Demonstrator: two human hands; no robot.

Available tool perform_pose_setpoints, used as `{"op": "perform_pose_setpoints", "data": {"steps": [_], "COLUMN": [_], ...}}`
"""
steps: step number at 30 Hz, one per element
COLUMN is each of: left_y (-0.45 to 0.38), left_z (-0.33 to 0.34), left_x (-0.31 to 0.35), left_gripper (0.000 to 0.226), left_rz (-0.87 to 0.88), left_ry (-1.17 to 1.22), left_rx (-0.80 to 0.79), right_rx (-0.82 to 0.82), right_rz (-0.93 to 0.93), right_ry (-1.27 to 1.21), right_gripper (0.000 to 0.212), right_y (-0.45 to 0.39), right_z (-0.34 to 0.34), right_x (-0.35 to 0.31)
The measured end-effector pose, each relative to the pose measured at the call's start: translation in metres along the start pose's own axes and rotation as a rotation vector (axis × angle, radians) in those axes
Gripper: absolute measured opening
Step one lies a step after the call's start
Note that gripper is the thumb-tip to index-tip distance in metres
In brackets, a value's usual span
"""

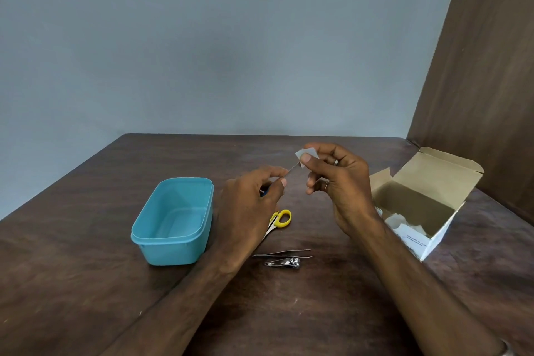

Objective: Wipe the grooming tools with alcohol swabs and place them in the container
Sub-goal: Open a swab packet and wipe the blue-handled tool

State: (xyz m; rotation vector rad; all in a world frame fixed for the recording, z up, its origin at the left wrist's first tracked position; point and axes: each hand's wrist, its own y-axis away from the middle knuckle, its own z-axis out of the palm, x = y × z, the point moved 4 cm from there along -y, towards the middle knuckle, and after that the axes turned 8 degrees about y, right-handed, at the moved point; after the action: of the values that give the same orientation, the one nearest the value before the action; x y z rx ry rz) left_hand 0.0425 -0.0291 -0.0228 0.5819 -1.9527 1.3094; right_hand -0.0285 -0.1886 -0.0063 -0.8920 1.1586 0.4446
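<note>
My left hand grips a thin metal tool with a blue handle, mostly hidden in the fingers. My right hand pinches a small white swab around the tool's tip. Both hands are raised above the dark wooden table. An empty teal plastic container stands open to the left of my left hand. Yellow-handled scissors lie behind my left wrist, partly hidden. Metal tweezers and a nail clipper lie nearer to me between my forearms.
An open cardboard box with white swab packets inside sits at the right of the table. A brown panel rises at the right, close behind the box. A grey wall stands behind the table's far edge.
</note>
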Motion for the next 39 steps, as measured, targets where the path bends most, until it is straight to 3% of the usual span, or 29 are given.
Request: {"op": "perform_pose_setpoints", "data": {"steps": [5,12,23,29,39], "left_y": [-0.001,-0.001,-0.002,-0.003,-0.004], "left_z": [0.001,0.002,0.000,-0.003,-0.011], "left_x": [-0.003,0.002,0.002,0.006,0.015], "left_gripper": [0.012,0.008,0.010,0.011,0.009], "left_rz": [-0.067,-0.230,-0.252,-0.250,-0.244], "left_ry": [0.058,0.241,0.203,0.130,0.075], "left_rx": [-0.029,-0.095,-0.047,0.009,0.093], "right_rx": [-0.003,-0.021,-0.036,0.100,0.169], "right_rz": [-0.008,-0.031,-0.077,-0.123,-0.266], "right_ry": [0.010,0.035,0.125,0.173,0.508], "right_gripper": [0.017,0.020,0.021,0.014,0.013], "right_y": [0.000,0.000,0.001,0.001,0.011], "right_z": [0.001,0.002,0.006,0.002,0.007], "right_x": [0.001,0.001,0.001,0.004,0.010]}}
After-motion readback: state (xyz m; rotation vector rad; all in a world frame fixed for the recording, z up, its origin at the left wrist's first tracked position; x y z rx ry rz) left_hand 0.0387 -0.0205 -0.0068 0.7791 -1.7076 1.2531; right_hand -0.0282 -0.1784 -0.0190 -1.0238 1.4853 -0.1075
